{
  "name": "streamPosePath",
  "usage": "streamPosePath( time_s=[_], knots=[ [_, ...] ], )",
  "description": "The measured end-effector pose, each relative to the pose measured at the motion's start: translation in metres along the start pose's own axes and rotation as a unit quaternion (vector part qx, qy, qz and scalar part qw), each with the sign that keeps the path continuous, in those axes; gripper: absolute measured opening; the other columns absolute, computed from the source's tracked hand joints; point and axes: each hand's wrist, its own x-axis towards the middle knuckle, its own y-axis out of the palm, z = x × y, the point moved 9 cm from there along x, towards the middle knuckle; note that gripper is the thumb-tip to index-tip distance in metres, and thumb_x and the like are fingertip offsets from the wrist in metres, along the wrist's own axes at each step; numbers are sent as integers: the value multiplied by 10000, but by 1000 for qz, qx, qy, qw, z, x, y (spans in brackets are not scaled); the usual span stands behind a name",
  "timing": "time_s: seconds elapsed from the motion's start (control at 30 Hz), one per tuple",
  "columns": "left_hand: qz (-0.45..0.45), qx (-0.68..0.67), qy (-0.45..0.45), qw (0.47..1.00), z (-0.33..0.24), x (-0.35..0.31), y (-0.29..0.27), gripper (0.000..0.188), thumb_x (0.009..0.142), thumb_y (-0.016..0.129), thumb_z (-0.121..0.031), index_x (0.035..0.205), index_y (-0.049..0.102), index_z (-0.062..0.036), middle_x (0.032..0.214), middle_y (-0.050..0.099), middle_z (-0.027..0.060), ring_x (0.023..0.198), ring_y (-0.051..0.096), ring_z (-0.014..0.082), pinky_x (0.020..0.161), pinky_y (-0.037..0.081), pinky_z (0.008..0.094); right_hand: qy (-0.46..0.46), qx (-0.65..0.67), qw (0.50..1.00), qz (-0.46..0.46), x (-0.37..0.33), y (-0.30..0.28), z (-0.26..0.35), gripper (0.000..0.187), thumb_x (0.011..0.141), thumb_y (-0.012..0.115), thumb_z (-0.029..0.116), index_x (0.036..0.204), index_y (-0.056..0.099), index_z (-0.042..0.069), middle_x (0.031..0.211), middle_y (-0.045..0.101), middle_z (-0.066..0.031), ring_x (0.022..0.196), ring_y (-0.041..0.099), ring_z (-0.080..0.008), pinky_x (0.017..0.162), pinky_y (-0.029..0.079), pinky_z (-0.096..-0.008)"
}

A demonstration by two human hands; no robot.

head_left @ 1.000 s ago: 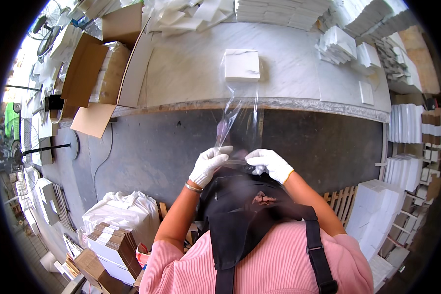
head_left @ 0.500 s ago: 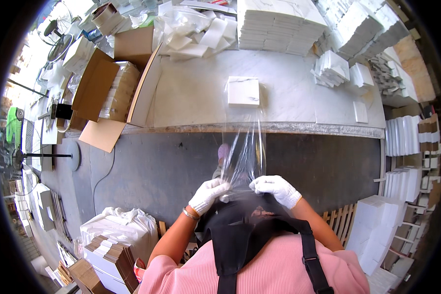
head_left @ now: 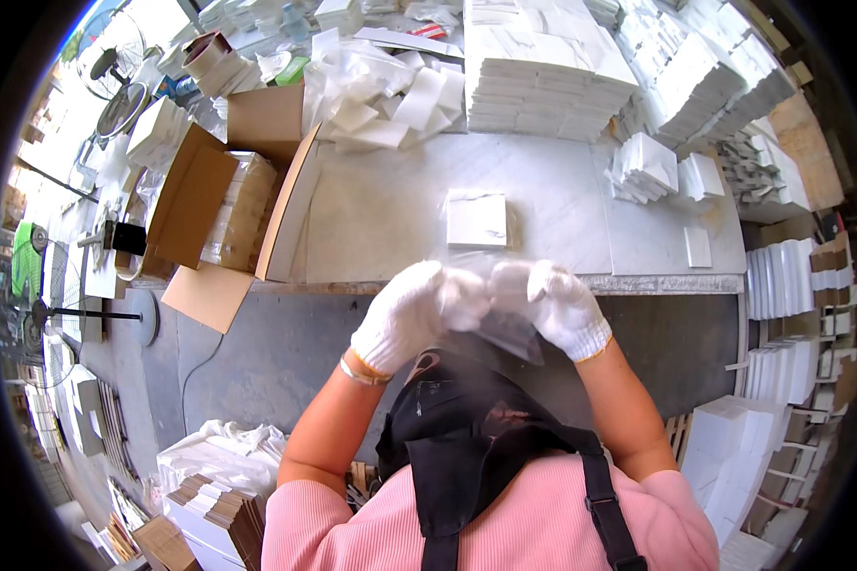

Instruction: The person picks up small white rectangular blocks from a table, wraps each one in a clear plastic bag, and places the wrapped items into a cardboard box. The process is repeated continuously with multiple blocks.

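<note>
White tile stack lay flat on the marble-topped bench, near its front edge; clock bearings taken from it. Clear film showed as faint edges about the stack, its slack end bunched between the gloves at six, a loose tail hanging toward five.

Left hand, white-gloved, at seven: fingertips blurred, could not tell whether closed on film or only against it. Right hand, gloved alike, between four and five: fingers curled, apparently pinching the film. Hands near each other, apart from the stack.

Progress, by judgement: stack already in film, at least partly; the slack end not yet flat or fastened. At nine, the open cardboard carton held a film-covered block, so some packing looked done; this stack stood outside it.

Farther out: pale loose sheets at eleven, a tall tile pile toward one, a single tile at three.

Hard to make out: film's path under the stack, any seam or tape, the stack's tile count. Carton's lower interior hidden by its flaps; far piles cut off at the top.
</note>
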Motion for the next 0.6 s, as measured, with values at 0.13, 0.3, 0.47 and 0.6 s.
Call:
streamPosePath(
  time_s=[0.13, 0.3, 0.47, 0.6],
  knots=[
    [19, -65, 5, 998, -52, 91, 5, 422, 1063, 519, -389, 1224, 640, -18, 1226, 697, 153, 1063, 683, 275, 890, 569, 405, -35, 26, 999, -17, 75, -2, 48, 269, 973, 709, 356, 888, 674, 104, 1374, 641, -189, 1266, 588, -401, 1125, 423, -581],
    [-59, -57, -3, 997, -65, 196, -56, 386, 1029, 581, -427, 1208, 655, -93, 1216, 697, 112, 1100, 660, 260, 907, 555, 429, 7, 53, 985, -161, 146, -74, 60, 238, 1000, 678, 340, 949, 690, 108, 1346, 659, -136, 1241, 608, -347, 1055, 477, -514],
    [-147, -59, -66, 985, -39, 244, -119, 309, 1031, 584, -371, 1191, 644, -114, 1281, 659, 126, 1223, 606, 308, 1019, 498, 481, -30, 2, 964, -264, 160, -139, 58, 325, 1005, 671, 311, 1245, 655, 94, 1349, 644, -97, 1213, 620, -298, 969, 507, -424],
    [-160, -93, -91, 979, -14, 253, -154, 279, 1035, 580, -345, 1166, 640, -106, 1317, 640, 162, 1251, 585, 386, 1058, 469, 519, -96, -294, 870, -384, 142, -126, 91, 432, 979, 709, 275, 1353, 618, 78, 1394, 614, -106, 1252, 603, -293, 1016, 497, -400]
  ],
)
